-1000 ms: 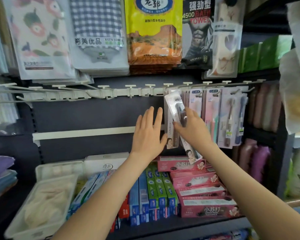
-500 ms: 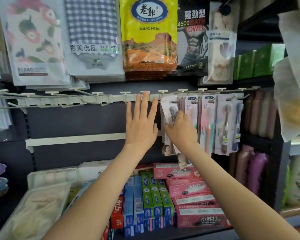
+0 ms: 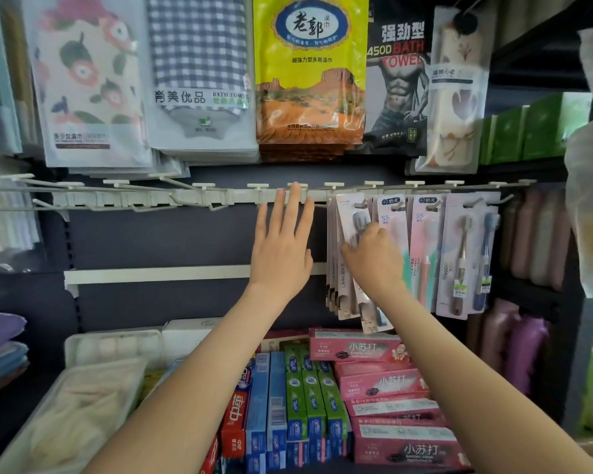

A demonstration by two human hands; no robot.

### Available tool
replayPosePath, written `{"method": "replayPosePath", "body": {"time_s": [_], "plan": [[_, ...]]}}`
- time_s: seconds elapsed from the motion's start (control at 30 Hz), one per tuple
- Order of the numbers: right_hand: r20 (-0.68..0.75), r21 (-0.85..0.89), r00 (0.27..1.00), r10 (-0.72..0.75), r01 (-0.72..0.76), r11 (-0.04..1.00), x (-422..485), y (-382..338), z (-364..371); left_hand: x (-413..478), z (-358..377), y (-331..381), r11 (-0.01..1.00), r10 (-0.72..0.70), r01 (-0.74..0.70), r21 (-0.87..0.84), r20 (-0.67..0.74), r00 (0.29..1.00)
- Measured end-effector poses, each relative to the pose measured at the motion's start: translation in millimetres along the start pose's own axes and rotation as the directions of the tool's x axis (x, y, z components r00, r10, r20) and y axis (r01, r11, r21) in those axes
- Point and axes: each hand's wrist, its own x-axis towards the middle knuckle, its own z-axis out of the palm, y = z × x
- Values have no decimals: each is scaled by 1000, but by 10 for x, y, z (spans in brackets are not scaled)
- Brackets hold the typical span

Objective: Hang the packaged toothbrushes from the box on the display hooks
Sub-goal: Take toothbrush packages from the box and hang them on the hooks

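Head view: the right hand point(image 3: 374, 265) pinches a packaged toothbrush point(image 3: 351, 220) at mid-length, fingers curled round it. The pack's long axis runs up from that hand, slightly tilted, and its hang hole meets the hook rail point(image 3: 199, 196) directly above the knuckles. I cannot tell whether the hole is over a hook. The left hand point(image 3: 281, 248), just left of the right one, is flat and wide, its straight fingertips reaching the rail, holding nothing. The right hand is nearer, so seating the pack likely falls to it.

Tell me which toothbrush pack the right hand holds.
The tilted grey-brush pack, left of the pink packs; the right hand grips it, those hang straight.
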Motion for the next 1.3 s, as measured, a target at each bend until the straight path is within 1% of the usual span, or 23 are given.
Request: {"method": "replayPosePath", "body": {"time_s": [0.13,0.2,0.27,0.37,0.53,0.6,0.63,0.73,0.87,0.9,0.93,0.97,1.0,1.03,1.07,1.1,1.13,1.17,1.2,1.23,1.27,1.3], "plan": [[2,-26,999,45,-45,999,43,-18,73,-31,2,34,998,11,-12,-68,-19,1000],[11,-36,999,53,-53,998,37,-30,153,-117,-7,68,987,53,-62,-150,-65,996],[26,1,997,71,-71,997,4,-32,235,-305,-11,111,968,109,-125,-219,-82,991],[35,29,996,76,-77,997,-121,-2,360,-697,-11,132,948,136,-132,-289,-5,991],[-24,4,999,-28,28,1000,-615,132,629,-1369,-64,99,910,104,-30,-413,158,982],[-58,20,995,-77,78,997,-949,197,691,-1680,-119,98,871,86,25,-490,202,976],[-49,14,994,-102,103,995,-1133,225,704,-1846,-149,103,849,84,42,-526,214,973],[102,33,982,-162,159,987,-1753,308,740,-2448,-265,163,797,81,119,-592,300,950],[241,44,931,-274,271,962,-2664,455,916,-3454,-449,332,712,116,263,-651,479,870],[278,44,912,-303,303,952,-2906,506,990,-3745,-490,381,698,139,299,-651,533,835],[329,49,886,-328,330,943,-3156,569,1083,-4027,-538,427,691,174,338,-639,601,780],[392,60,855,-339,343,937,-3416,642,1183,-4297,-586,467,693,216,384,-610,684,697],[457,72,824,-334,341,937,-3679,729,1291,-4557,-634,495,699,247,449,-557,777,579],[516,80,794,-320,328,941,-3956,831,1412,-4831,-653,506,710,258,523,-471,866,429],[575,83,765,-291,299,950,-4230,935,1530,-5134,-645,511,729,270,576,-370,928,255],[644,89,723,-251,255,963,-4507,1037,1652,-5436,-632,510,753,269,594,-283,956,115],[718,86,666,-205,207,975,-4776,1125,1767,-5728,-630,504,782,259,588,-208,966,-3],[787,59,598,-151,170,984,-5034,1209,1896,-6017,-615,493,813,246,560,-157,965,-88],[863,11,499,-78,136,991,-5282,1286,2027,-6299,-594,486,838,238,531,-127,960,-146],[924,-46,383,0,111,993,-5532,1373,2157,-6589,-580,473,856,226,508,-98,954,-197],[958,-90,282,57,107,990,-5763,1462,2302,-6866,-552,465,870,207,489,-62,947,-248],[972,-120,214,98,93,988,-5998,1552,2441,-7134,-520,449,883,185,469,-23,935,-304]]}}
